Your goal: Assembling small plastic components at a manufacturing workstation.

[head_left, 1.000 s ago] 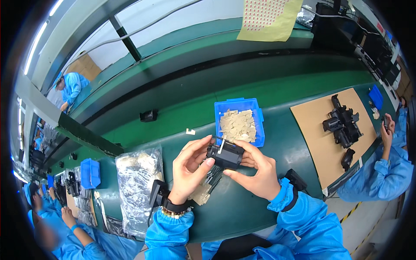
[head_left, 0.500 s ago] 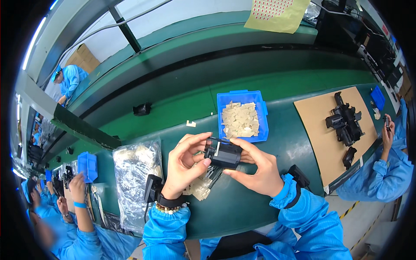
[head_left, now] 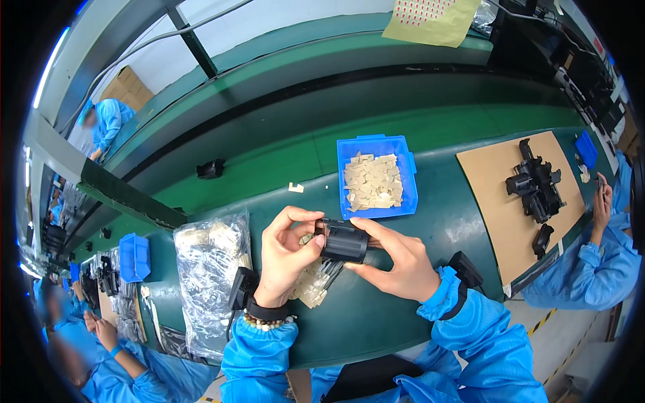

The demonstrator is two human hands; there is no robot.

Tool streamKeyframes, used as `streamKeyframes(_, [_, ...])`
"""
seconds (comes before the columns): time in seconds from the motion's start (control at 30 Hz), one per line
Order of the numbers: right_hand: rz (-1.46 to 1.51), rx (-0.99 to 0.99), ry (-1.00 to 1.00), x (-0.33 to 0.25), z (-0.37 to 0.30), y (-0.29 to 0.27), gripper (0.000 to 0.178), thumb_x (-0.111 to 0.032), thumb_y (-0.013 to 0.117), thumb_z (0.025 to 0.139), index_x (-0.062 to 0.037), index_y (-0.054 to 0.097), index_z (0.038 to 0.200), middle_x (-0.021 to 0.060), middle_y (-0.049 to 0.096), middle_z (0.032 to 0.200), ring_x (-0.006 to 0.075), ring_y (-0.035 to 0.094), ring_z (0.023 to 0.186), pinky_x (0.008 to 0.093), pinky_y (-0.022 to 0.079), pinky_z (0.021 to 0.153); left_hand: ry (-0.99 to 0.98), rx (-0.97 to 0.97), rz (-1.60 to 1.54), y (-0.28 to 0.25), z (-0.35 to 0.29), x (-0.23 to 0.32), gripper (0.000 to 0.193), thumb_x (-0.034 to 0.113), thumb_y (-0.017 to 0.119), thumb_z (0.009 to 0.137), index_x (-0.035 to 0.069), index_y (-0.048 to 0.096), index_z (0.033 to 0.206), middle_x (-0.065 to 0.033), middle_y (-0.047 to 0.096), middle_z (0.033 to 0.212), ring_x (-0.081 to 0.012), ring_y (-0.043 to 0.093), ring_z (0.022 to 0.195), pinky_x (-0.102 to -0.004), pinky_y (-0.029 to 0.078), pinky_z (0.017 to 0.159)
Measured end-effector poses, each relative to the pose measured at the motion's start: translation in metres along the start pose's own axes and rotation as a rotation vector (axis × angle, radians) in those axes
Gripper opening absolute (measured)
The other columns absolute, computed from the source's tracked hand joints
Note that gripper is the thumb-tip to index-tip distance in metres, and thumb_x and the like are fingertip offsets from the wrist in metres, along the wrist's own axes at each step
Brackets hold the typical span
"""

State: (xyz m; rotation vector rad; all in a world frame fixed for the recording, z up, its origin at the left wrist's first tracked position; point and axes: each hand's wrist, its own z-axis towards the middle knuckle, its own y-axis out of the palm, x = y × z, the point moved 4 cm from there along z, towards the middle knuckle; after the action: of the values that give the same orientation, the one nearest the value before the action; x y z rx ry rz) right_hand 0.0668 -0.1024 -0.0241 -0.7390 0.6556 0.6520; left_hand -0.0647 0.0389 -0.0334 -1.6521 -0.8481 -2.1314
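The left hand (head_left: 282, 255) and right hand (head_left: 404, 266) face each other, fingers (head_left: 299, 215) on the far side, thumbs (head_left: 311, 250) on the near, each clamped on one end of a black part (head_left: 345, 242) held over the green table (head_left: 376, 329), near the blue tray (head_left: 411, 191). The right forearm (head_left: 480, 336) slants inward.

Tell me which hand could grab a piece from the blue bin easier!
Probably the right hand: it looks closer to the blue bin than the left hand. Both hold the black part, so the left would need to support it alone.
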Motion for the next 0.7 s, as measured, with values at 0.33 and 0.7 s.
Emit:
streamKeyframes(0.33, [0.208,-0.053,0.109,0.003,0.008,-0.010,0.054,-0.009,0.076,0.080,-0.0004,0.053,0.129,0.0183,0.062,0.118,0.0271,0.066,0.106,0.0374,0.053,0.090,0.033,0.055,0.008,0.012,-0.007,0.001,0.034,-0.013,0.063,0.083,-0.006,0.058,0.115,-0.0120,0.060,0.114,-0.0187,0.060,0.108,-0.0287,0.054,0.089])
streamKeyframes(0.7, [0.372,-0.142,0.215,0.011,0.004,-0.004,0.041,-0.002,0.066,0.084,0.0029,0.053,0.123,0.0147,0.062,0.116,0.0235,0.064,0.109,0.0344,0.050,0.096,0.022,-0.038,0.118,0.036,-0.011,-0.006,0.033,-0.015,0.063,0.083,-0.007,0.060,0.115,-0.0152,0.059,0.119,-0.0230,0.058,0.116,-0.0302,0.059,0.089])
